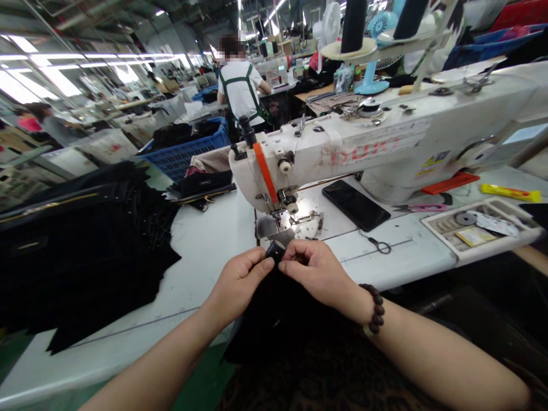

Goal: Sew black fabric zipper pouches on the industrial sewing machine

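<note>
In front of the needle area of a white sewing machine (317, 148), both hands meet at the top of a black fabric piece (274, 308). My left hand (242, 279) pinches the piece between thumb and fingers, beside a folded or curled dark end (274, 250) with a paler inside. From the other side my right hand (314, 271), a dark beaded bracelet (375, 308) at its wrist, pinches the same piece close to that end. The cloth hangs down toward my lap over the table's front edge. Fingertips partly hide the gripped edge.
A tall stack of black pieces (85, 245) lies at left. Right of the needle are a phone (356, 204), a small ringed tool (380, 245), pink-handled snips (422, 208) and a parts tray (471, 228). Behind stand a blue crate (184, 154) and a person (242, 85).
</note>
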Demonstrator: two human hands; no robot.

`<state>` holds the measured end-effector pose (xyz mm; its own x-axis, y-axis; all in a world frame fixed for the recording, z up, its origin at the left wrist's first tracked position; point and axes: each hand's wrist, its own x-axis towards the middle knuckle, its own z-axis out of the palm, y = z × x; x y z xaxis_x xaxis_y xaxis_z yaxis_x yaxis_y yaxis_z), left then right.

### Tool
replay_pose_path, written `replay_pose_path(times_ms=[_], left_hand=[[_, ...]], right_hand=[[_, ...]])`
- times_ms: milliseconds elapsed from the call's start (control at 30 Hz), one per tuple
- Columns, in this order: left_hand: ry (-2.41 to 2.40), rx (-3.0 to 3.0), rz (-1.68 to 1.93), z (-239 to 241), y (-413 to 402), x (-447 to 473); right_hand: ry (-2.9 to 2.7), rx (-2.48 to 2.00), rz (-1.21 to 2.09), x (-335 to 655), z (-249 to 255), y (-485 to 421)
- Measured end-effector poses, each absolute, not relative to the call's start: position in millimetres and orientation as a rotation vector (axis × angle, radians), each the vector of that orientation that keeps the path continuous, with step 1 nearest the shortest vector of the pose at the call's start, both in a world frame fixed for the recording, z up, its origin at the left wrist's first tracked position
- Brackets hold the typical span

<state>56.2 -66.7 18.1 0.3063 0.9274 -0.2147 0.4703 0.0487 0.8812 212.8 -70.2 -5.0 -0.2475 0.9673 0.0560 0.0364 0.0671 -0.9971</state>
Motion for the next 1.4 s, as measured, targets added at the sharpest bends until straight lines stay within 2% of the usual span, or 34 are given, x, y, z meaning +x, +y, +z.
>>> replay_pose_path(times_ms=[667,1067,1400], left_hand=[[1.378,1.639,0.543,15.6,-62.3,57.3],[1.383,1.761,0.491,17.6,-53.3,52.4],[1.385,1.868,0.452,17.0,-50.2,53.6]], right_hand=[[-1.329,-1.117,1.302,205.0,-16.5,-68.6],[-1.203,-1.093,1.552,204.8,-15.0,-66.6],[-0.918,-1.022,1.617,192.8,-32.2,-64.2]])
